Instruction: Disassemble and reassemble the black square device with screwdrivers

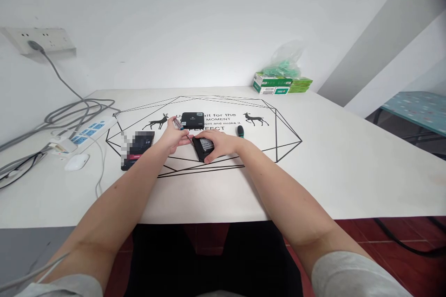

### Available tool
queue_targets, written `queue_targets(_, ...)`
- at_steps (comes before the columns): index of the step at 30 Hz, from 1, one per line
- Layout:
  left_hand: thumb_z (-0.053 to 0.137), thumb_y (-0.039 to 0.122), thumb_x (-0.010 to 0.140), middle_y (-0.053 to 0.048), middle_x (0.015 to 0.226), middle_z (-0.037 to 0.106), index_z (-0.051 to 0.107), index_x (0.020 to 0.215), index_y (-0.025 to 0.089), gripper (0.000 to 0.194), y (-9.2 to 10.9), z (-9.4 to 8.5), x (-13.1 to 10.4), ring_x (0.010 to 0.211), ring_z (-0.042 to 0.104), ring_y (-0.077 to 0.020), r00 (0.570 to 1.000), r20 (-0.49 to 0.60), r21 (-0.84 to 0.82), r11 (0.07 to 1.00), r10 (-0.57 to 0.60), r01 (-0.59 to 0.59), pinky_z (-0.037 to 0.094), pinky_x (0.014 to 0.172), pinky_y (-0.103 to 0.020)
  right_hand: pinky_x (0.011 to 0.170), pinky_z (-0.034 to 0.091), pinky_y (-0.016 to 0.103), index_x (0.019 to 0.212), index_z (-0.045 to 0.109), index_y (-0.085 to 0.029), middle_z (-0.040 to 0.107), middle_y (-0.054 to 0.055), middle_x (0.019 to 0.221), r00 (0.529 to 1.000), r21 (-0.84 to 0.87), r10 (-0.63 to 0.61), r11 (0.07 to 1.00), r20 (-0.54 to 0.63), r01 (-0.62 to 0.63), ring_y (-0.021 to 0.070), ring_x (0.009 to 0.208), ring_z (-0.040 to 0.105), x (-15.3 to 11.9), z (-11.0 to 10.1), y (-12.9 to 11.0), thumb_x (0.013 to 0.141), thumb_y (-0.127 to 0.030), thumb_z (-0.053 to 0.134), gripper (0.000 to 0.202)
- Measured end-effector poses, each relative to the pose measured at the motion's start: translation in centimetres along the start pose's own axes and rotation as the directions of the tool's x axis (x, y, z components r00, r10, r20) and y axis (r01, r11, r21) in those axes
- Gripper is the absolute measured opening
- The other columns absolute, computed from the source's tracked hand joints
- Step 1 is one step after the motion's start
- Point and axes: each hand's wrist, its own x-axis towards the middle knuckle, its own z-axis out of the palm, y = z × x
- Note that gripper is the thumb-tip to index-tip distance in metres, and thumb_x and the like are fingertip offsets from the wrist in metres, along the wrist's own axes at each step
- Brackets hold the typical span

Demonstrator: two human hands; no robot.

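Note:
My left hand (174, 137) is closed around the clear handle of a screwdriver (178, 124). The shaft slants down to the right, and its tip meets the left edge of a small black box-shaped device (200, 151). My right hand (219, 143) grips that device from above and the right, tilting it on the table; a pale printed label shows between the fingers. Just beyond both hands lies another flat black box (193, 119) with small stickers. A black and green handle (240, 130) sits past my right wrist, its lower end hidden.
On the left are a phone (148, 141), a white mouse (77, 162) and a power strip (88, 133) with coiled cables. Green and white boxes (273, 82) under a plastic bag (285, 65) stand against the wall at the back right. The white table (348, 171) ends close to my body.

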Motion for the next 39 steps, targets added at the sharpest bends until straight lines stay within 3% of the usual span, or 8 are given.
queue_targets(10, 0.078, -0.004, 0.078, 0.004, 0.094, 0.068, 0.038, 0.161, 0.033, 0.099, -0.1, 0.7, -0.6, 0.074, 0.076, -0.0148, 1.0, 0.019, 0.081, 0.997, 0.01, -0.012, 0.071, 0.084, -0.04, 0.132, 0.036, 0.064, 0.161, 0.058, -0.03, 0.057, 0.014, 0.168, 1.0, 0.01, 0.001, 1.0, -0.018, 0.0, 0.0428, 0.158, 0.048, 0.0, 0.2, -0.1, 0.066, -0.055, 0.098, 0.106)
queue_targets(14, 0.071, 0.003, 0.083, 0.002, 0.087, 0.069, 0.038, 0.165, 0.026, 0.092, 0.5, 0.5, -1.0, 0.085, 0.079, -0.0217, 0.987, -0.059, 0.286, 0.949, 0.152, -0.129, 0.068, 0.09, -0.04, 0.134, 0.026, 0.071, 0.158, 0.06, -0.03, 0.054, 0.014, 0.172, 0.999, -0.012, 0.028, 1.0, -0.043, -0.028, 0.0466, 0.161, 0.044, 0.0, 0.4, -0.7, 0.067, -0.059, 0.098, 0.103)
queue_targets(16, 0.07, 0.01, 0.087, -0.003, 0.094, 0.074, 0.046, 0.163, 0.025, 0.081, 1.0, 0.1, -1.4, 0.097, 0.08, -0.0274, 0.953, -0.09, 0.542, 0.817, 0.288, -0.196, 0.064, 0.096, -0.042, 0.134, 0.026, 0.071, 0.156, 0.06, -0.029, 0.056, 0.015, 0.169, 0.998, -0.019, 0.022, 1.0, -0.051, -0.023, 0.0455, 0.159, 0.046, 0.0, 0.5, -1.0, 0.07, -0.059, 0.097, 0.099)
queue_targets(19, 0.07, 0.024, 0.093, -0.013, 0.12, 0.078, 0.059, 0.154, 0.026, 0.062, 1.6, -0.4, -1.8, 0.116, 0.076, -0.0372, 0.926, -0.081, 0.859, 0.497, 0.368, -0.123, 0.06, 0.1, -0.047, 0.134, 0.028, 0.068, 0.156, 0.06, -0.028, 0.059, 0.015, 0.166, 0.998, -0.023, 0.012, 1.0, -0.064, -0.013, 0.044, 0.157, 0.049, 0.0, 0.6, -1.2, 0.072, -0.059, 0.095, 0.096)
queue_targets(24, 0.058, 0.026, 0.101, -0.021, 0.13, 0.077, 0.06, 0.15, 0.018, 0.05, 1.1, -0.6, -1.6, 0.125, 0.072, -0.0414, 0.937, -0.026, 0.99, 0.142, 0.348, -0.026, 0.056, 0.103, -0.051, 0.134, 0.027, 0.07, 0.16, 0.057, -0.027, 0.055, 0.017, 0.17, 0.996, -0.03, 0.019, 0.999, -0.086, -0.022, 0.0459, 0.16, 0.045, 0.1, 0.9, -1.0, 0.073, -0.064, 0.093, 0.101)
queue_targets(32, 0.05, 0.022, 0.103, -0.028, 0.147, 0.066, 0.065, 0.144, 0.012, 0.045, 0.1, -1.0, -0.4, 0.139, 0.061, -0.0445, 0.934, -0.004, 1.0, 0.015, 0.356, -0.002, 0.052, 0.109, -0.058, 0.135, 0.026, 0.07, 0.166, 0.051, -0.025, 0.048, 0.019, 0.175, 0.985, -0.045, 0.124, 0.99, -0.121, -0.131, 0.0476, 0.163, 0.039, 0.3, 1.0, -0.7, 0.077, -0.067, 0.09, 0.106)
queue_targets(36, 0.055, 0.029, 0.101, -0.025, 0.159, 0.062, 0.056, 0.16, 0.011, 0.062, 0.6, -0.9, -1.1, 0.151, 0.054, -0.0438, 0.891, 0.25, 0.959, 0.033, 0.379, -0.283, 0.045, 0.123, -0.059, 0.135, 0.024, 0.071, 0.161, 0.055, -0.022, 0.047, 0.02, 0.177, 0.988, -0.045, 0.074, 0.996, -0.138, -0.081, 0.0476, 0.165, 0.037, 0.5, 1.0, -0.2, 0.078, -0.066, 0.09, 0.1)
queue_targets(39, 0.063, 0.028, 0.091, -0.016, 0.177, 0.047, 0.036, 0.177, 0.017, 0.091, 0.7, -0.9, -2.2, 0.163, 0.045, -0.0395, 0.805, 0.56, 0.791, 0.164, 0.198, -0.59, 0.033, 0.136, -0.054, 0.131, 0.03, 0.068, 0.155, 0.059, -0.022, 0.056, 0.019, 0.169, 0.988, -0.039, 0.024, 0.999, -0.153, -0.03, 0.0451, 0.159, 0.045, 0.5, 1.1, -0.2, 0.081, -0.055, 0.087, 0.086)
